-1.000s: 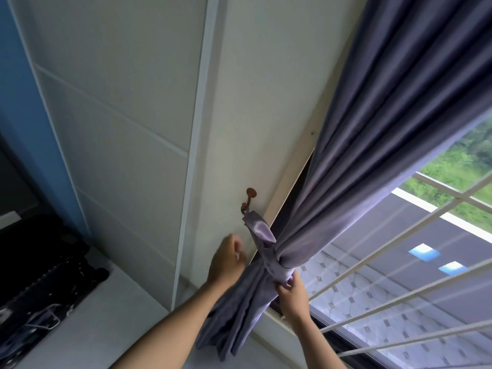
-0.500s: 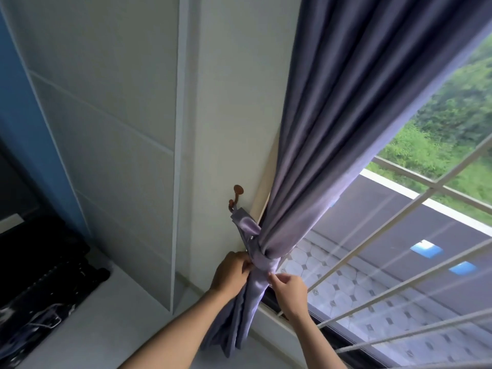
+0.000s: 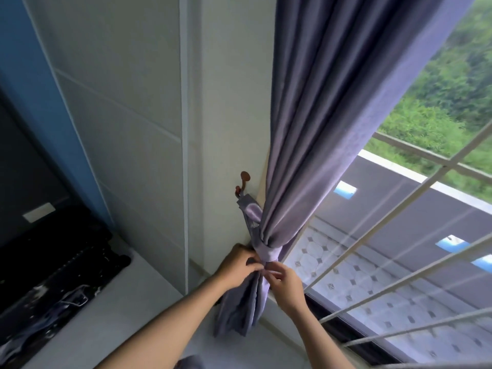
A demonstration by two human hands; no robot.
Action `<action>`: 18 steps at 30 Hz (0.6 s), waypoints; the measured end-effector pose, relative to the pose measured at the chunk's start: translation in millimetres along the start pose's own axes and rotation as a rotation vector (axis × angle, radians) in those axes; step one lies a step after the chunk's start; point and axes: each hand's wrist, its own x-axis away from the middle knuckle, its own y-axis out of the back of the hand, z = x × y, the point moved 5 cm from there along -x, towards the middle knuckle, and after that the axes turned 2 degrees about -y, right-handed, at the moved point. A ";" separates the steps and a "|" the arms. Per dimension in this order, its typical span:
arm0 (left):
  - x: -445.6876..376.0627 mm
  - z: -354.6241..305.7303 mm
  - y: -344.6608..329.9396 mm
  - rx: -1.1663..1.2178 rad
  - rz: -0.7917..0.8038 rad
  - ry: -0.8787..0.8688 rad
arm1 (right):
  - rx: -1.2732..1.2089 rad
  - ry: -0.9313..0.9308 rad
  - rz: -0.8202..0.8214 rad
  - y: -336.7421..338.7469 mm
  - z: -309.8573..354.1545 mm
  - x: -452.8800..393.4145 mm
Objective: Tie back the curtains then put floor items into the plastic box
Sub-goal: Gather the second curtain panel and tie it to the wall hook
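Note:
A grey-purple curtain (image 3: pixel 327 107) hangs at the left side of the window and is gathered into a bunch low down. A shiny purple tie-back band (image 3: pixel 267 251) wraps around the bunch and runs up to a brown wall hook (image 3: pixel 243 182). My left hand (image 3: pixel 238 265) pinches the curtain folds just under the band from the left. My right hand (image 3: pixel 286 282) grips the band's lower edge from the right. The curtain's tail (image 3: pixel 239 310) hangs below both hands.
A white wall pillar (image 3: pixel 229 102) stands directly behind the hook. The window (image 3: pixel 399 249) with white bars lies to the right. A black object (image 3: pixel 53 275) with cables sits on the pale ledge at lower left, below a blue wall (image 3: pixel 34 75).
The curtain bunch has been drawn left, closer to the wall and hook. Both hands came together just beneath the band; my left hand moved from beside the cloth onto it.

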 end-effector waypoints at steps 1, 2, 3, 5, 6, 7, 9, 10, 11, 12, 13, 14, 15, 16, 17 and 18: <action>-0.5 1.6 1.5 0.005 0.016 -0.015 | 0.027 0.005 0.007 -0.4 0.6 -0.2; -0.6 1.5 4.3 0.002 0.040 -0.026 | 0.060 0.012 0.002 -0.3 2.3 -0.9; -1.5 1.3 7.1 -0.007 0.061 -0.044 | 0.099 0.024 -0.013 -0.2 4.9 -1.9; -4.9 2.1 10.6 -0.037 0.122 -0.066 | 0.190 0.051 -0.067 0.0 12.4 -3.1; -6.5 2.5 12.2 -0.065 0.155 -0.072 | 0.238 0.060 -0.098 -0.1 16.8 -2.5; -7.7 2.7 13.8 -0.095 0.185 -0.079 | 0.284 0.062 -0.123 -1.0 20.2 -1.5; -9.0 2.2 17.6 -0.125 0.223 -0.092 | 0.374 0.052 -0.153 -4.2 23.1 2.4; -9.4 2.3 19.4 -0.131 0.230 -0.105 | 0.434 0.048 -0.169 -5.2 22.8 6.1; -9.2 1.7 21.2 -0.142 0.233 -0.125 | 0.505 0.061 -0.198 -5.4 22.2 11.7; -8.7 1.4 22.6 -0.159 0.227 -0.148 | 0.582 0.088 -0.237 -5.8 18.3 17.6; -8.7 2.4 23.6 -0.171 0.212 -0.171 | 0.644 0.122 -0.280 -6.9 12.1 24.4; -8.8 4.0 24.6 -0.175 0.198 -0.185 | 0.660 0.165 -0.342 -8.8 8.0 33.0; -8.7 5.4 25.4 -0.175 0.193 -0.194 | 0.659 0.207 -0.418 -11.1 7.5 43.2; -8.1 5.5 25.9 -0.179 0.192 -0.203 | 0.654 0.228 -0.468 -15.5 8.4 50.5; -6.9 3.8 26.7 -0.186 0.189 -0.219 | 0.654 0.228 -0.501 -20.2 10.3 53.4; -5.1 1.7 27.3 -0.188 0.188 -0.236 | 0.637 0.203 -0.495 -25.4 11.6 51.5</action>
